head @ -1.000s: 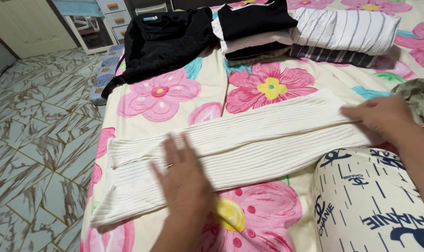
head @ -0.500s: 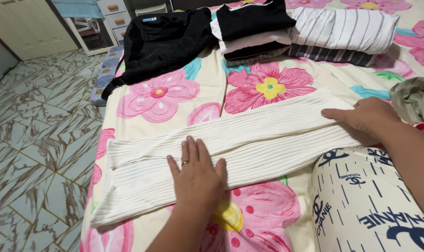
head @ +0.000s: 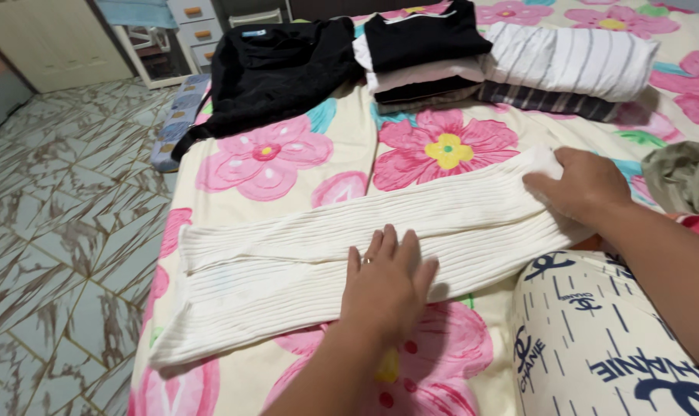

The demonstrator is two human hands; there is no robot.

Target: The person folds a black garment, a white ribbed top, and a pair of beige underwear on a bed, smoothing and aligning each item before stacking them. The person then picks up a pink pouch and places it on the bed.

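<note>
**Two hands flat on the long white knit**

Closest to us is our knee in cream trousers with dark blue print, down in the right corner. It sits on the bed sheet, which is cream with big pink flowers.

Just past the knee lies the white ribbed knit. It is folded into a long, thin strip that goes across the bed from low on the left to higher on the right.

Our left hand lies flat on the middle of the strip, fingers spread wide, holding nothing. A moment ago this hand was more to the left, so it has slid along the strip toward the right. Our right hand rests on the right end of the strip, fingers curled down a little over the cloth. It was lying further out before; now it sits right on the end. We think this means the strip is being smoothed flat, and the two hands are coming closer together.

Further up the bed is a loose black garment. Beside it is a small stack of folded clothes, dark on top. Next to that lies a folded striped cloth. An olive cloth pokes in at the right edge.

On the left is the tiled floor.
</note>
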